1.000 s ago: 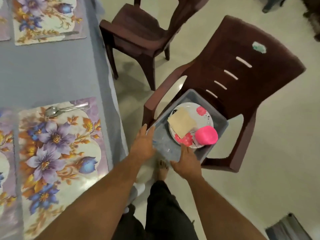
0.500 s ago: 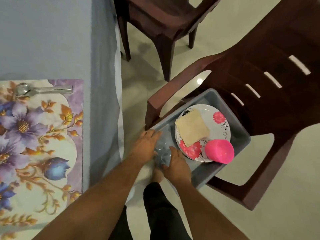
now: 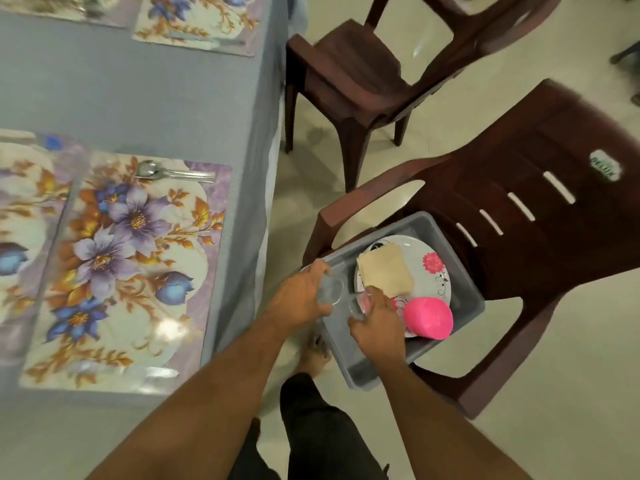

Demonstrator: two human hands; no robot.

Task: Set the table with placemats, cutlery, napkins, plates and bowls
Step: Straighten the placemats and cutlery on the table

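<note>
Your left hand (image 3: 300, 299) curls its grip round a clear glass (image 3: 329, 289), and your right hand (image 3: 377, 322) does the same with a second clear glass (image 3: 358, 304); both are held just above the near end of the grey tub (image 3: 446, 233) that sits on the seat of the brown chair (image 3: 540, 202). In the tub lies a flowered plate (image 3: 433, 271) with a folded beige napkin (image 3: 386, 271) on it, and a pink bowl (image 3: 429, 317) rests tipped against the plate's near edge. To your left, on the grey-covered table (image 3: 138, 98), lies a floral placemat (image 3: 121, 271) with a spoon (image 3: 169, 173) across its far edge. More placemats lie at the far side, and another touches this one's left edge.
</note>
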